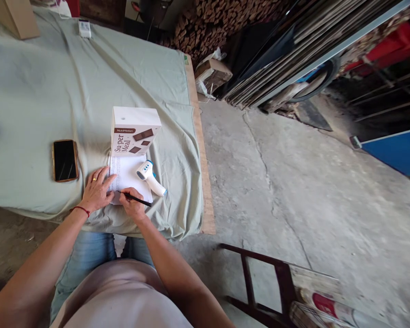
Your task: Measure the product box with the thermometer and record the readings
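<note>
A white notebook [128,175] with rows of handwriting down its left side lies near the table's front edge. My right hand [133,207] grips a black pen [140,199], its tip down at the lower part of the page. Spread over the left margin of the notebook, my left hand [97,189] rests with its fingers apart, a ring and a red bracelet on it. A white and blue infrared thermometer [152,177] lies on the right side of the page. Behind the notebook stands a white Super Meal box [135,130], touching or close to its top edge.
A phone in a brown case [65,160] lies left of my hands on the cloth-covered table [37,114]. Further back are a small white box [84,28] and a cardboard box [17,18]. A dark wooden chair [263,278] stands on the concrete floor to the right.
</note>
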`<move>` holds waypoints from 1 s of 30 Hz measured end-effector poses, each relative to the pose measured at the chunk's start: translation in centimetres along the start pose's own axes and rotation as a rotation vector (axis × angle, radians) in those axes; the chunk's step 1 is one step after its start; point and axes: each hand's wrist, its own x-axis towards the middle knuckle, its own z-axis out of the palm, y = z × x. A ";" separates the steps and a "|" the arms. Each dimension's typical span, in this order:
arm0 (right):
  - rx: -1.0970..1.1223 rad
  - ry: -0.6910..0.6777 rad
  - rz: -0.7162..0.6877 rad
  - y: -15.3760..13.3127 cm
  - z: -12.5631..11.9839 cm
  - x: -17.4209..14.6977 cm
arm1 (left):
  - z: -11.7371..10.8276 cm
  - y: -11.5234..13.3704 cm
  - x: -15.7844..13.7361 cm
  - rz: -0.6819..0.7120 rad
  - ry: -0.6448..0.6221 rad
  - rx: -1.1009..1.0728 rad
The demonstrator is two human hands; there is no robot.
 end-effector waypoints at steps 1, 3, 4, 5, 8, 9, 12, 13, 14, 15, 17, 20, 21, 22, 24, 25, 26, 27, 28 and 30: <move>-0.009 0.001 -0.017 0.1 0.0 0.0 | 0.0 0.0 0.0 0.002 0.001 -0.001; -0.016 0.003 -0.039 0.3 0.1 0.0 | -0.1 0.0 0.0 0.005 0.002 0.003; -0.019 0.005 -0.045 0.4 0.1 -0.1 | -0.1 0.0 0.0 0.005 0.004 0.007; -0.025 0.007 -0.050 0.4 0.1 -0.1 | -0.1 0.0 0.0 0.005 0.007 0.011; -0.048 0.009 -0.060 0.5 0.1 -0.1 | -0.1 0.1 0.0 0.007 0.011 0.012; -0.054 0.007 -0.057 0.5 0.1 -0.1 | -0.1 0.1 0.0 0.007 0.010 0.012; -0.058 0.012 -0.046 0.6 0.2 -0.2 | -0.2 0.1 0.0 0.007 0.005 0.009; -0.057 0.015 -0.044 0.6 0.2 -0.2 | -0.2 0.1 0.0 0.007 0.004 0.010; -0.054 0.019 -0.043 0.6 0.2 -0.2 | -0.2 0.1 0.0 0.008 0.003 0.012; -0.051 0.022 -0.043 0.6 0.2 -0.2 | -0.2 0.1 0.0 0.009 0.004 0.015; -0.045 0.025 -0.042 0.6 0.2 -0.2 | -0.2 0.1 0.0 0.009 0.008 0.018; -0.036 0.029 -0.036 0.6 0.2 -0.2 | -0.1 0.1 0.0 0.008 0.012 0.017; -0.034 0.031 -0.038 0.6 0.2 -0.2 | -0.1 0.1 0.0 0.008 0.011 0.017; -0.036 0.032 -0.043 0.6 0.2 -0.2 | -0.1 0.1 0.0 0.008 0.010 0.018; -0.045 0.036 -0.060 0.5 0.2 -0.2 | -0.1 0.1 0.0 0.005 0.010 0.015; -0.052 0.037 -0.069 0.5 0.2 -0.2 | -0.1 0.1 0.0 0.003 0.010 0.010; -0.060 0.037 -0.076 0.5 0.2 -0.2 | -0.1 0.1 0.0 0.002 0.012 0.003; -0.069 0.037 -0.083 0.5 0.2 -0.2 | -0.1 0.1 0.0 0.001 0.015 -0.005; -0.077 0.036 -0.088 0.5 0.2 -0.2 | -0.1 0.1 0.0 0.002 0.019 -0.011; -0.088 0.039 -0.099 0.5 0.2 -0.2 | -0.1 0.1 0.0 0.005 0.026 -0.020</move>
